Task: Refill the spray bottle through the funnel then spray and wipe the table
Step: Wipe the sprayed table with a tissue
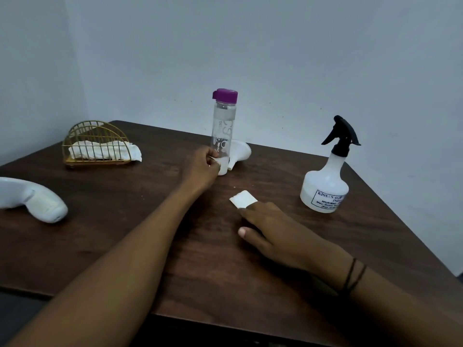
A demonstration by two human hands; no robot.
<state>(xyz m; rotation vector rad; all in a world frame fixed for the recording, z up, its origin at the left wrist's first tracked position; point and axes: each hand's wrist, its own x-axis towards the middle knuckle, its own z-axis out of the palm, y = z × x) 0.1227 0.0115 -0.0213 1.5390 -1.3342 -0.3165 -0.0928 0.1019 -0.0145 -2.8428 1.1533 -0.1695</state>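
The left hand [204, 163] is wrapped around the lower part of a clear water bottle [223, 136], fingers curled on its left side, gripping it while it stands upright on the dark wooden table [125, 234]. The bottle wears a purple cap [225, 95], shut, and its body looks clear through most of its height, with faint printing on the wall; whether it holds liquid cannot be told, though the base looks whitish. Just behind the bottle, touching or nearly touching it, a white funnel [240, 152] lies on its side with its spout toward the viewer. The right hand [270, 227] rests flat and loose on the table nearer the viewer, fingers extended, with the fingertips lying on a small white folded cloth or pad [242, 198]; it presses rather than grips it. Thin dark bands circle the right wrist. Further right, well apart from both hands, the spray bottle [325, 186] stands upright with its black trigger head [341, 132] screwed on; its white translucent body carries a printed label, and its fill level cannot be read. At the far left of the table a gold wire holder [96, 142] contains a crumpled white cloth [105, 149] that spills out of its right end. A white curved object [35, 199] lies near the left edge.
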